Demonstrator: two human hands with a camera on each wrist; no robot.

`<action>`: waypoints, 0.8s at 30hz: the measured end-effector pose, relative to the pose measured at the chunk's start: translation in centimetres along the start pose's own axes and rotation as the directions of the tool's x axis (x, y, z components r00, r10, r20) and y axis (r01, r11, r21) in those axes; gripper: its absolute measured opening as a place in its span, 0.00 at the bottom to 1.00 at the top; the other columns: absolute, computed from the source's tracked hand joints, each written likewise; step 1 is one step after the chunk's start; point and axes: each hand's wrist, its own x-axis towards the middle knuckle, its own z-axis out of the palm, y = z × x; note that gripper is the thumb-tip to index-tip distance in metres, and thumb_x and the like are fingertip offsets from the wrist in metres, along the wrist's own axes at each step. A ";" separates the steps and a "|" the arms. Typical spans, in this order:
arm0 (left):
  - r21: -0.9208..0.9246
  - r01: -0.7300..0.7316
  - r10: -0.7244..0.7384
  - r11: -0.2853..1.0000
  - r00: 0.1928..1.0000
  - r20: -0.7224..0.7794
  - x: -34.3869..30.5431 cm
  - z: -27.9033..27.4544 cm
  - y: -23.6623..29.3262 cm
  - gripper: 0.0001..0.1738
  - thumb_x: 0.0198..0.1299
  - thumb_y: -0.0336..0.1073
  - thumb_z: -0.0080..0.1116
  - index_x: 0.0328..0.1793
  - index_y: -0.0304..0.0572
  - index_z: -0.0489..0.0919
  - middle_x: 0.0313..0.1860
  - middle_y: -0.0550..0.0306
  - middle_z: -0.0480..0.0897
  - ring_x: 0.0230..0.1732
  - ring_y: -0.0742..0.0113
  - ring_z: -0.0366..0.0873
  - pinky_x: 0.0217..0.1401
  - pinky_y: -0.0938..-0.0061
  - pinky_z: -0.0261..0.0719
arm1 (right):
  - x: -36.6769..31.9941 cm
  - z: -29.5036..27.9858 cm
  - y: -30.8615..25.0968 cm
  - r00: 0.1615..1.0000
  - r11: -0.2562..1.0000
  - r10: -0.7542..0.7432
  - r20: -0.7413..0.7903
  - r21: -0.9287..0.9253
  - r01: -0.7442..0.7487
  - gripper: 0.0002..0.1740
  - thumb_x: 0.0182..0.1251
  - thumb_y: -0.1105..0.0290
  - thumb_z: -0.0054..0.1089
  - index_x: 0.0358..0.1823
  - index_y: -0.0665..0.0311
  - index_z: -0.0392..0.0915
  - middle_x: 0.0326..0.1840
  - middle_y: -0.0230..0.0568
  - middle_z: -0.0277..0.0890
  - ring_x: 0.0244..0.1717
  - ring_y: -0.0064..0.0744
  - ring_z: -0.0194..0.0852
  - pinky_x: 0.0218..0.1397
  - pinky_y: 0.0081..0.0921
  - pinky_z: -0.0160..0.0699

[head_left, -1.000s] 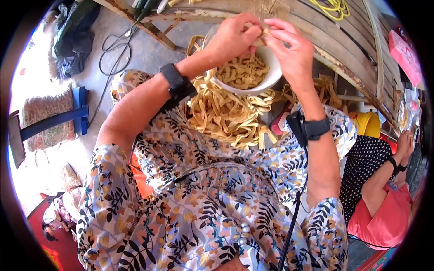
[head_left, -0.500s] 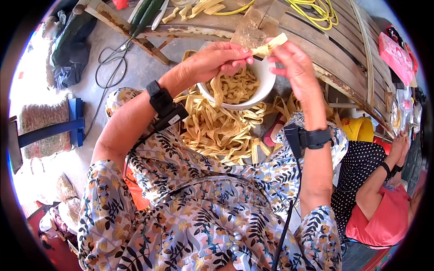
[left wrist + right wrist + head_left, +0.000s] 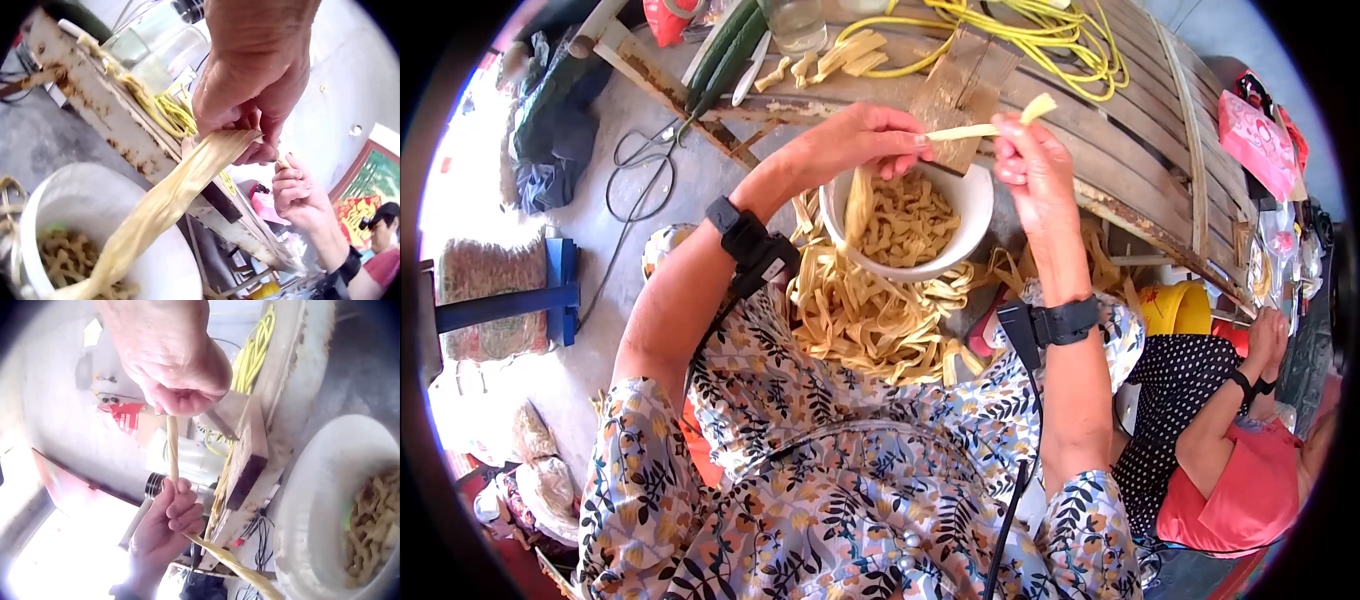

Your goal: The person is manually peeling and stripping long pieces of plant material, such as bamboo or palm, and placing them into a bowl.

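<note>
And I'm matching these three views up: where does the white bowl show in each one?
Head: the white bowl is just above the picture's centre.
Left wrist: white bowl at lower left, cut by the bottom edge, a pale strip crossing in front.
Right wrist: white bowl at lower right, cut by the right edge.
Shared landmark: the yellow cord, in all three.

Here's a slatted wooden bench (image 3: pixel 1122 135) — rusty along its edge (image 3: pixel 775 109) — just beyond the left hand (image 3: pixel 862 140), with grey floor (image 3: pixel 708 175) and white light (image 3: pixel 462 185) off to its left.
</note>
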 end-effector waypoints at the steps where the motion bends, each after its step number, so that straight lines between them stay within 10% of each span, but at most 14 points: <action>1: 0.119 -0.069 0.074 0.990 0.997 -0.036 0.5 -0.8 -0.1 0.13 0.63 0.39 0.46 0.36 0.36 0.76 0.19 0.70 0.68 0.20 0.83 0.61 0.22 0.88 0.61 | 0.4 -0.1 -0.6 0.999 0.999 -0.038 -0.036 -0.019 0.037 0.06 0.54 0.73 0.60 0.31 0.67 0.75 0.20 0.30 0.67 0.15 0.10 0.55 0.15 0.08 0.52; 11: 0.490 -0.188 0.414 0.851 0.813 -0.408 7.5 -3.3 -0.8 0.12 0.58 0.39 0.52 0.32 0.39 0.80 0.17 0.71 0.66 0.21 0.83 0.58 0.22 0.83 0.57 | 6.3 -0.4 0.5 0.945 0.962 -0.267 -0.191 0.008 0.273 0.06 0.56 0.72 0.60 0.33 0.66 0.75 0.23 0.33 0.72 0.17 0.14 0.62 0.19 0.11 0.64; 24: 0.525 -0.099 0.390 0.845 0.787 -0.479 8.8 -4.5 -3.4 0.10 0.56 0.37 0.53 0.34 0.39 0.80 0.20 0.69 0.73 0.23 0.80 0.64 0.27 0.81 0.64 | 8.0 -0.8 2.9 0.924 0.950 -0.282 -0.258 -0.207 0.233 0.07 0.55 0.71 0.59 0.32 0.67 0.75 0.21 0.33 0.72 0.17 0.15 0.63 0.19 0.12 0.64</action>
